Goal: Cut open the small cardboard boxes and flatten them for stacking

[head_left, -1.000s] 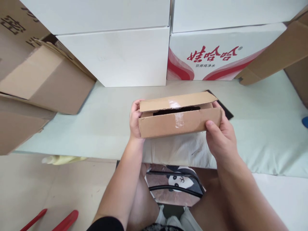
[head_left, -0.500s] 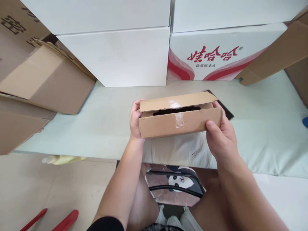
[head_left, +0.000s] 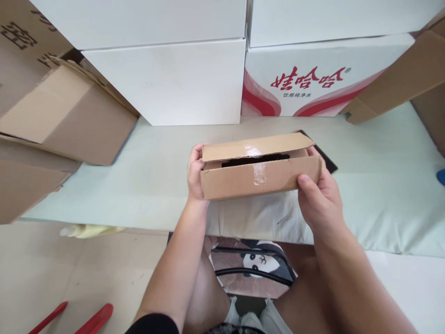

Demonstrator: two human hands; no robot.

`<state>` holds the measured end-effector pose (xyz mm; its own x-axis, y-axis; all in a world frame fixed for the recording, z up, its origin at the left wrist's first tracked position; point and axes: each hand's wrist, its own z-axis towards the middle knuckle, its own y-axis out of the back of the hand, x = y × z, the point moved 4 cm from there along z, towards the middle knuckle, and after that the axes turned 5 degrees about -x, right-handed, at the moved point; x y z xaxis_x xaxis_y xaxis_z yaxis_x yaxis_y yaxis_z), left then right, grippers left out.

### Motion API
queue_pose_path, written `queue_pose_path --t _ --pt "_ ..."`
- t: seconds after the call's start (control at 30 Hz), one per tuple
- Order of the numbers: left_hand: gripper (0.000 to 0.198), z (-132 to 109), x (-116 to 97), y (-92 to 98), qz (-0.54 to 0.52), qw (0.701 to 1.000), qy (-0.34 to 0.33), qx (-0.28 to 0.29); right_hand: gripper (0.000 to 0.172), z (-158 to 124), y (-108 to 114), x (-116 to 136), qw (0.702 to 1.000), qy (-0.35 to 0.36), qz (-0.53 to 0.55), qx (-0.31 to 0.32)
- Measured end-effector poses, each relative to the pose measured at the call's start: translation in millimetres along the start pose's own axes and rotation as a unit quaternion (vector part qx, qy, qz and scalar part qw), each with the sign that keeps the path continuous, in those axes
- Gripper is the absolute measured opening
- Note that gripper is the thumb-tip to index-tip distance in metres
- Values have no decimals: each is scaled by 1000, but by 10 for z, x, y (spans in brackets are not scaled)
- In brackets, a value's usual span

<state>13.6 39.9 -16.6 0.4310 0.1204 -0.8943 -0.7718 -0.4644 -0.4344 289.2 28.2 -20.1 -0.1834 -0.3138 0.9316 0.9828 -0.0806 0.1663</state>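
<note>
Gripping the taped cardboard box (head_left: 232, 183) by opposite ends, left hand (head_left: 196, 171) and right hand (head_left: 320, 192) hold it over the pale cloth (head_left: 156, 185). Probably light, fairly stiff; raised lid (head_left: 225, 150) likely bends, so those ends seem safest.

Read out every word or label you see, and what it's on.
"娃哈哈®": red-and-white box.
"饮用纯净水": same box.
"密", probably, beside partial characters: rear-left carton.
Faint mark, unreadable: plain white box.
No visible lettering: held cardboard box.
</note>
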Motion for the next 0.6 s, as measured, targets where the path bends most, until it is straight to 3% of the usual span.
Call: queue_pose_path --t 0.13,0.6 --pt "32 -2 -1 0 5 1000 -2 3 65 11 -7 2 1000 -20 18 -4" --pt "36 0 1 -8 -10 1000 -1 3 62 13 -15 8 999 -19 35 -7"
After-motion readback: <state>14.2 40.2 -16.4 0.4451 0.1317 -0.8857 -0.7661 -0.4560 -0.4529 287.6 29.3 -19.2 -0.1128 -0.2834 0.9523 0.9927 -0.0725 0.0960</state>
